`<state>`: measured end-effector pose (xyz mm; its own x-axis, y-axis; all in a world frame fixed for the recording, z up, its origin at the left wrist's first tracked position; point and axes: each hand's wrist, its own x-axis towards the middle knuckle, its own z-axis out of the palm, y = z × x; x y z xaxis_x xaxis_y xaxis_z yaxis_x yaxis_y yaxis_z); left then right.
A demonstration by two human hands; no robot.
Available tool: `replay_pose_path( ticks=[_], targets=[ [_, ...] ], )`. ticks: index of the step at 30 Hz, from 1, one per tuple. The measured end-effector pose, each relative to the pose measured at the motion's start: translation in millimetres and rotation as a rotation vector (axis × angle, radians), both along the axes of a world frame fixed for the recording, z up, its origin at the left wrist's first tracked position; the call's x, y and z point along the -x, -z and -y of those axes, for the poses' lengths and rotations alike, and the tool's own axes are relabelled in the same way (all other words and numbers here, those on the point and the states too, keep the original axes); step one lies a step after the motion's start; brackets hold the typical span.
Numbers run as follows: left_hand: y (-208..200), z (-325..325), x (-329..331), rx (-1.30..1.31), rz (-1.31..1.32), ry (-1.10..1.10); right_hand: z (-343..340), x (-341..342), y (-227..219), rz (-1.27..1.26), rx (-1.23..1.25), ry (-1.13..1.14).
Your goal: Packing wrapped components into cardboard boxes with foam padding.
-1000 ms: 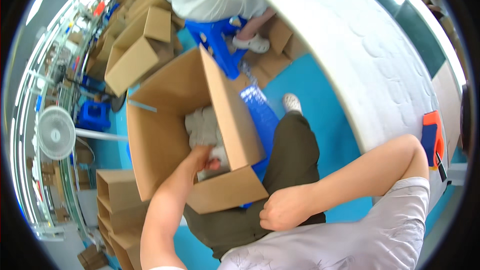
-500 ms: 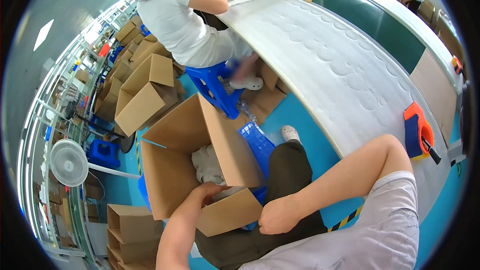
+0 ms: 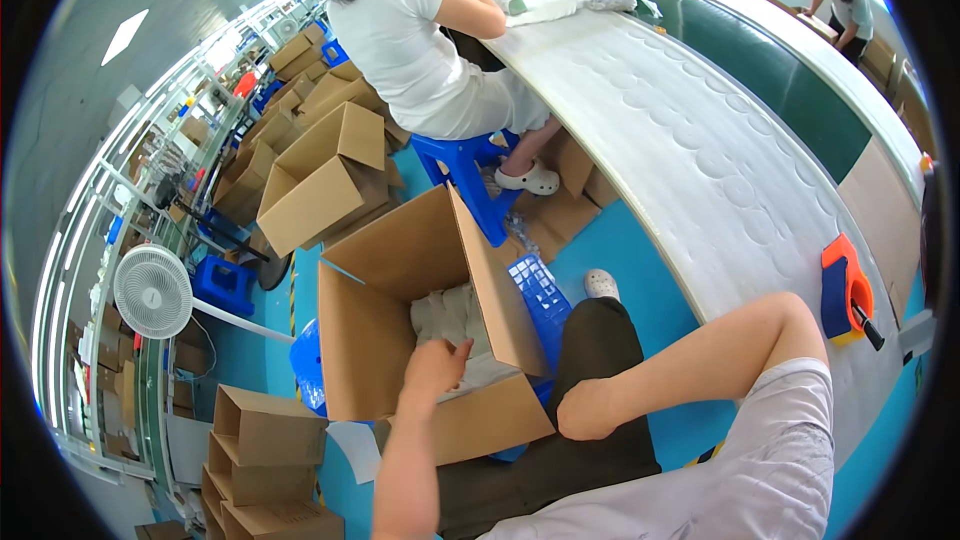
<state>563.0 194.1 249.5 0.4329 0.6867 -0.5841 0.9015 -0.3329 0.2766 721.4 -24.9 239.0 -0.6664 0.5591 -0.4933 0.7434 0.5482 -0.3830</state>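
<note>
An open cardboard box (image 3: pixel 395 230) stands tilted in front of me, with pale grey, soft-looking bundles (image 3: pixel 440 312) lying inside. My left hand (image 3: pixel 437 367) reaches over its near flap into the opening, just above the bundles. The thumb stands apart from the fingers, and I see nothing in that hand; whether it touches a bundle I cannot tell. My right hand (image 3: pixel 586 410) is curled into a fist on my dark trouser leg (image 3: pixel 600 345), right of the box. Nothing shows in the fist.
A long white worktable (image 3: pixel 640 120) runs along the right, bearing an orange and blue tape dispenser (image 3: pixel 845 288). A co-worker (image 3: pixel 420 50) sits on a blue stool (image 3: pixel 465 165) ahead. Blue plastic crates (image 3: pixel 540 300) flank the box. Cardboard boxes (image 3: pixel 265 430) and a white fan (image 3: pixel 153 290) stand left.
My left hand has moved from the box's near edge further inside, over the bundles, and its thumb now shows apart. My right fist stays on my leg. The whole view has shifted slightly.
</note>
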Motion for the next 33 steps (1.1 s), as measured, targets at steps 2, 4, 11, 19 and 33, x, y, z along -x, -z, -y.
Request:
replay_pose_path(
  ticks=[2, 4, 11, 19, 33],
  targets=[
    [25.9, 33.0, 20.9, -0.405, 0.466, -0.019, -3.7, 2.3, -4.3, -0.008, -0.028, -0.013],
    [32.6, 69.3, 22.2, -0.668, 0.507, 0.077, -6.6, 1.6, -18.9, -0.032, 0.032, 0.002],
    [38.1, 77.3, 17.3, -0.969, 0.671, 0.21, 1.9, 11.1, -1.4, 0.017, -0.053, 0.008],
    [42.4, 77.8, 21.5, -1.018, 0.694, 0.229, 0.6, 12.6, -6.7, 0.027, -0.083, -0.03],
    [40.6, 79.0, 17.2, -1.013, 0.714, 0.258, 3.9, 10.7, -7.3, 0.054, -0.062, -0.034]
  ],
)
